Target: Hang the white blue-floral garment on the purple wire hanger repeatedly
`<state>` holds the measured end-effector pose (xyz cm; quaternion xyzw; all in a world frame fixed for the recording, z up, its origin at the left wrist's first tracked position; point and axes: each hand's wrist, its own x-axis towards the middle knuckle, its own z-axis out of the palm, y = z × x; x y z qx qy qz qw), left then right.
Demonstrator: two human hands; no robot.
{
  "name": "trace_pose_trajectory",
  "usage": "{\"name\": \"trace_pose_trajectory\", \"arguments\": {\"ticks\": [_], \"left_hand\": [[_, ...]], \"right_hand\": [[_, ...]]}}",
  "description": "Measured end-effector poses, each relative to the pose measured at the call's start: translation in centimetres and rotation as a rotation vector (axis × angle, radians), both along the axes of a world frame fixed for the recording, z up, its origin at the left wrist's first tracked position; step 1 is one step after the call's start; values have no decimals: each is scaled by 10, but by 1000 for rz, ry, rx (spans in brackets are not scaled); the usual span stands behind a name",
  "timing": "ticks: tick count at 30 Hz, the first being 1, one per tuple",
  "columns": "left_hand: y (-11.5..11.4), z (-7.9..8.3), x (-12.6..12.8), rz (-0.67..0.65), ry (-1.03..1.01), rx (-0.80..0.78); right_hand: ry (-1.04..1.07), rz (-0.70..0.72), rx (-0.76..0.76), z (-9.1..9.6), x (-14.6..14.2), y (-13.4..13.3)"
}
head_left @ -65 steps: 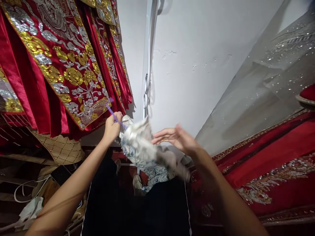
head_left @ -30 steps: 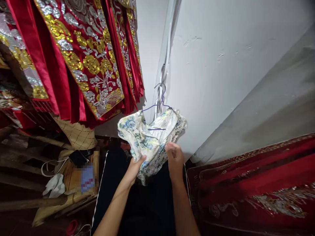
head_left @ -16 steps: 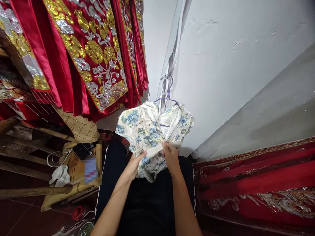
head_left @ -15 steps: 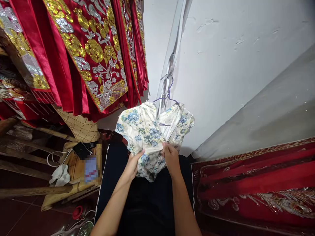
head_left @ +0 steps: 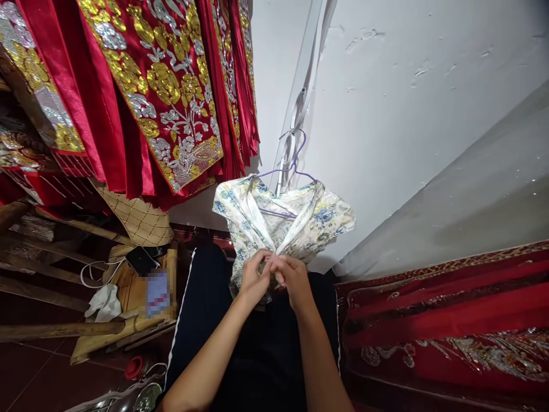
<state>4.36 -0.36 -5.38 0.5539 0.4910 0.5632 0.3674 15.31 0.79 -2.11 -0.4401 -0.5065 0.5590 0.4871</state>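
Now that the left hand (head_left: 254,279) has left the side of the flowered shirt (head_left: 313,230), it meets the right hand (head_left: 295,280) at the front; both pinch the cloth there, fingers bent, wrists angled inward; the shirt hangs from a purple hanger (head_left: 294,167) near the white wall (head_left: 377,126).
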Motion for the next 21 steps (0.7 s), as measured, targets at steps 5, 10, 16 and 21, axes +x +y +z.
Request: {"name": "trace_pose_trajectory", "arguments": {"ticks": [5, 10, 16, 21], "left_hand": [[0, -11, -3, -29, 185, 63], [13, -15, -7, -121, 235, 62], [42, 65, -21, -79, 113, 324], [54, 141, -24, -28, 344, 565]], "right_hand": [[236, -69, -12, 62, 17, 54], [303, -151, 121, 121, 16, 82], [201, -85, 186, 98, -1, 54], [164, -49, 279, 104, -9, 56]]}}
